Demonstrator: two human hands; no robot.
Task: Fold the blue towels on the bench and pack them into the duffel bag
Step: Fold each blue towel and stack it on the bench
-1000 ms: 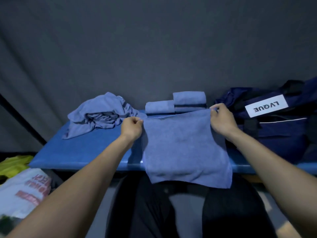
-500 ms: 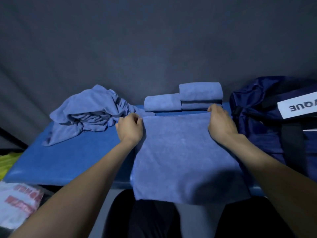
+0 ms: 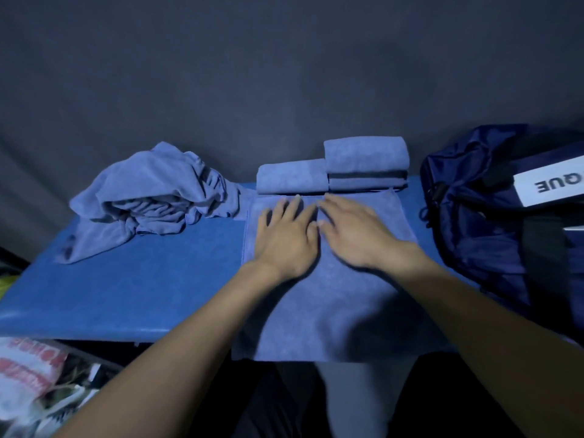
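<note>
A blue towel lies spread flat on the blue bench, its near edge hanging over the front. My left hand and my right hand rest flat on its far half, side by side, fingers straight. Behind them stand folded blue towels: one on the left and a stack of two on the right. A crumpled heap of blue towels sits at the bench's left. The navy duffel bag with a white label stands at the right end.
A dark grey fabric wall runs right behind the bench. On the floor at lower left lies a white plastic bag with red print. My dark-trousered legs are under the front edge.
Both hands let go of the towel's far corners and moved inward to its middle, now lying flat. The towel lies flat on the bench.
</note>
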